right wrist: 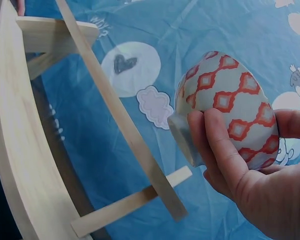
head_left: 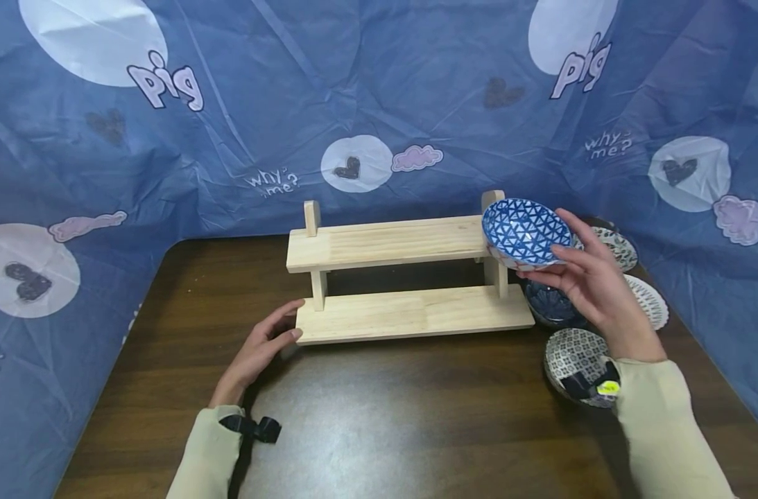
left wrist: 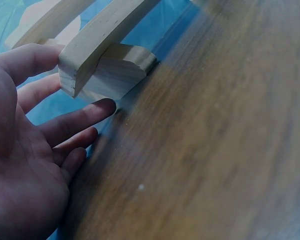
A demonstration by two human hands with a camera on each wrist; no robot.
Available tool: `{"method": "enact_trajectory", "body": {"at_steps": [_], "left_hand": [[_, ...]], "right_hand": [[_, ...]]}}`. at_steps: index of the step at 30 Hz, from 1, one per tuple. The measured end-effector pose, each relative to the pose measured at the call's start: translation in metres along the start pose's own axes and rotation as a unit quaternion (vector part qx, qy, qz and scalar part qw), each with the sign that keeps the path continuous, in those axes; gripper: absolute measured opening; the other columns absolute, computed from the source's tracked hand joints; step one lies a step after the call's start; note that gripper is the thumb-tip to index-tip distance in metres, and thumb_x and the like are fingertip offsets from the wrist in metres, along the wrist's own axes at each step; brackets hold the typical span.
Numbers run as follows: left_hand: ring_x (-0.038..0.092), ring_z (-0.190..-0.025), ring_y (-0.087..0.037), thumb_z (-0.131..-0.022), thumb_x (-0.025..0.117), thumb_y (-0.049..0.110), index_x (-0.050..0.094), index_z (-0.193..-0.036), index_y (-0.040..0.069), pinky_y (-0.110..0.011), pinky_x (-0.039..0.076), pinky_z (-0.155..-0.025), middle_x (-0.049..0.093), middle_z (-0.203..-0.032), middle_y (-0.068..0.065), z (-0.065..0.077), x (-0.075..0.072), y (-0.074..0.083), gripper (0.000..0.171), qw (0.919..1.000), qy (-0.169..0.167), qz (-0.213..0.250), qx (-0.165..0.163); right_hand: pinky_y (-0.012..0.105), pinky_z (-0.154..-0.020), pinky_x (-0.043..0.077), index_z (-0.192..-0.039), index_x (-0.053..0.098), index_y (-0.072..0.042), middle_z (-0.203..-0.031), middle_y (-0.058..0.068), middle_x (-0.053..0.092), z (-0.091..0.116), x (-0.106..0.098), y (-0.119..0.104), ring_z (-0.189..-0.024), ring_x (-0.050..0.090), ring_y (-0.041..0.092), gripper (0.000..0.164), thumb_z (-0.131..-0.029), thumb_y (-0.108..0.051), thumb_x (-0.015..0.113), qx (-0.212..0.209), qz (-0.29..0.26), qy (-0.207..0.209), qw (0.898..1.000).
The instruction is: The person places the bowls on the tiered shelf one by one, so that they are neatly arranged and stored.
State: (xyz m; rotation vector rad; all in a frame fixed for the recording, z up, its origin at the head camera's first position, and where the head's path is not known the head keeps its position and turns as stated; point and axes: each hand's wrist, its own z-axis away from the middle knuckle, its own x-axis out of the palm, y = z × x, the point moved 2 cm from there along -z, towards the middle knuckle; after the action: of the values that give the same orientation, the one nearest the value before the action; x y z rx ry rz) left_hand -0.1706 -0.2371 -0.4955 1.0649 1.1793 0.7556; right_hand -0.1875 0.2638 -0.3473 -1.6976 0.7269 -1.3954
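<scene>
A two-tier wooden display rack (head_left: 372, 313) of pale boards stands on the table. At the left end of its lower board, my left hand (head_left: 260, 350) holds the corner between thumb and index finger; the other fingers extend past it in the left wrist view. My right hand (head_left: 593, 287) grips a bowl (head_left: 525, 232) by its side, raised at the right end of the upper board. Inside, the bowl has a blue and white triangle pattern. Its outside (right wrist: 230, 105) is white with red diamonds, and the foot faces left in the right wrist view.
Right of the rack sit a dark blue bowl (head_left: 553, 305) and a grey-patterned bowl (head_left: 575, 357), partly behind the right wrist. Farther right are a white ribbed dish (head_left: 650, 301) and a leaf-patterned dish (head_left: 618, 246). A blue printed cloth (head_left: 403, 83) hangs behind the brown table (head_left: 379, 423).
</scene>
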Motion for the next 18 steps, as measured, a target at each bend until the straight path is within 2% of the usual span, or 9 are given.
{"method": "enact_trajectory", "body": {"at_steps": [5, 9, 18], "left_hand": [[0.056, -0.110, -0.008, -0.099, 0.060, 0.017, 0.046, -0.149, 0.013, -0.024, 0.045, -0.089, 0.059, -0.134, -0.024, 0.000, 0.000, 0.000, 0.051, 1.0000, 0.004, -0.001, 0.006], [0.056, -0.110, -0.008, -0.099, 0.060, 0.016, 0.046, -0.149, 0.012, -0.024, 0.045, -0.088, 0.059, -0.134, -0.025, 0.000, 0.000, 0.001, 0.052, 1.0000, 0.004, 0.000, 0.004], [0.054, -0.115, -0.020, -0.100, 0.060, 0.021, 0.045, -0.150, 0.014, -0.029, 0.045, -0.090, 0.057, -0.138, -0.024, 0.000, 0.000, 0.000, 0.053, 0.9998, 0.002, -0.005, -0.019]], "right_hand": [[0.043, -0.081, 0.060, -0.154, 0.025, -0.021, -0.166, 0.018, -0.011, -0.007, 0.010, 0.002, -0.105, 0.072, 0.026, 0.062, -0.101, 0.007, 0.042, 0.012, 0.007, 0.000, 1.000], [0.042, -0.081, 0.060, -0.152, 0.027, -0.021, -0.165, 0.021, -0.011, -0.012, 0.018, 0.004, -0.103, 0.073, 0.025, 0.061, -0.101, 0.007, 0.044, 0.018, 0.011, 0.000, 1.000], [0.041, -0.079, 0.060, -0.152, 0.027, -0.023, -0.164, 0.025, -0.013, -0.020, 0.032, 0.009, -0.101, 0.073, 0.025, 0.061, -0.101, 0.004, 0.046, 0.031, 0.018, -0.002, 0.999]]}}
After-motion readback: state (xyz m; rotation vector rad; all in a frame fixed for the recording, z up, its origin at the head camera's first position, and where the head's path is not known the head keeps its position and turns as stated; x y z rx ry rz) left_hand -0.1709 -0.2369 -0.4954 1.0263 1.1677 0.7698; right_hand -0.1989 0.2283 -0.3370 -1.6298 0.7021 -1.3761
